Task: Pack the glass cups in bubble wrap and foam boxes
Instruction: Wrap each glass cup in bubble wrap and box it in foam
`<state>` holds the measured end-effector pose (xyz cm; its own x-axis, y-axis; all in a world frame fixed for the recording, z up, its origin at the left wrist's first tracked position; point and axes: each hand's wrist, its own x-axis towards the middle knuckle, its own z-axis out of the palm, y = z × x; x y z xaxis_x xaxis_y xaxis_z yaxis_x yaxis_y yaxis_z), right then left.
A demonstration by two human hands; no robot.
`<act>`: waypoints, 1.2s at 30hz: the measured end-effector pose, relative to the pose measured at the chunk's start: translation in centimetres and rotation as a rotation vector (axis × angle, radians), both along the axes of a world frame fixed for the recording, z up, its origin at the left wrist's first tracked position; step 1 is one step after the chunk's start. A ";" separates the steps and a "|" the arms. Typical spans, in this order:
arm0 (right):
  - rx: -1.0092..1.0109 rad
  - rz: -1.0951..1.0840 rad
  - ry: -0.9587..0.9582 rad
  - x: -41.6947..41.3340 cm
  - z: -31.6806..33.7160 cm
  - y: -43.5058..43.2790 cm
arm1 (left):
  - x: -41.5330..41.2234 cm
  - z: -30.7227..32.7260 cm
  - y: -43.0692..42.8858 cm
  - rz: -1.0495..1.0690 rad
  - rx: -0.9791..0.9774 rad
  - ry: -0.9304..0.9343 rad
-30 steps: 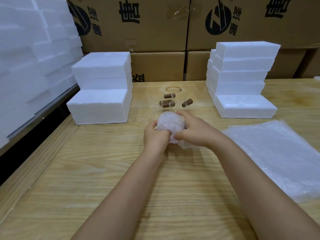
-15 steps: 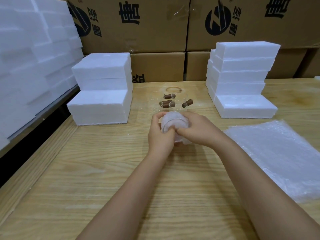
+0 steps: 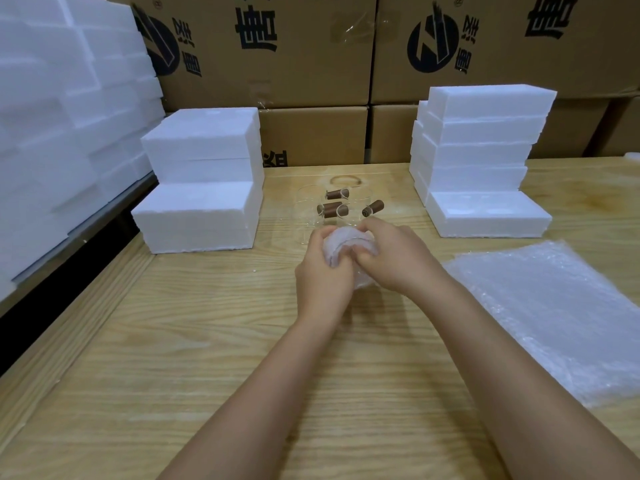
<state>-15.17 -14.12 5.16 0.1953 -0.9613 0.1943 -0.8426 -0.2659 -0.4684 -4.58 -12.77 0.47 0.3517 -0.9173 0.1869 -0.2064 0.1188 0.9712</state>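
A bubble-wrapped cup (image 3: pixel 348 244) is being held in the curled grip of the left hand (image 3: pixel 320 273) and the right hand (image 3: pixel 393 259).

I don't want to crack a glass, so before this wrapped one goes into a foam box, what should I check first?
1. Grip: left hand and right hand both hold the wrapped bundle: ok.
2. Wrap fully closed round the glass: cannot tell, the hands hide much of it.
3. Foam box open to receive it: not ok, the left foam stack and right foam stack show only closed blocks.
4. Room from the bare glass cups: cannot tell, they stand close behind the hands.
5. Spare bubble wrap sheets lying to the right: ok.
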 end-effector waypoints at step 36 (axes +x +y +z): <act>0.076 0.052 -0.638 -2.0 -5.0 -2.4 | 6.2 -1.7 -1.4 -0.058 0.169 -0.489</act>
